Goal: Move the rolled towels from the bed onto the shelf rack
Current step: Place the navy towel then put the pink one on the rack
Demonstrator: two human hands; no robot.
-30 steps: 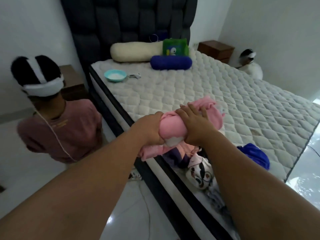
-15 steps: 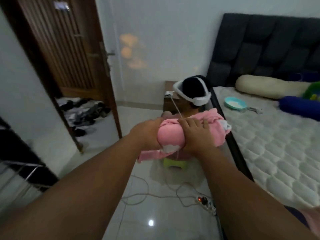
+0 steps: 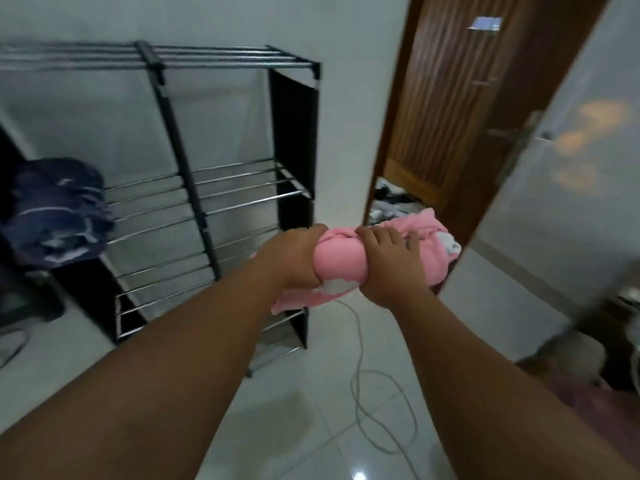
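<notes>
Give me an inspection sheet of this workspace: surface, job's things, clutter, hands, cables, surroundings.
Surface: shelf rack of metal bars, standing on the white tiled floor.
Job's things: pink rolled towel, held in the air in front of the rack, not yet on it.
Clutter: dark blue cloth pile on the rack's left side; blurred items on the floor past the brown wooden door.
Hands: left hand and right hand both grip the towel.
Cables: grey cable looping across the floor below the hands.
Surroundings: the door stands open to the right of the rack; white wall behind the rack.
</notes>
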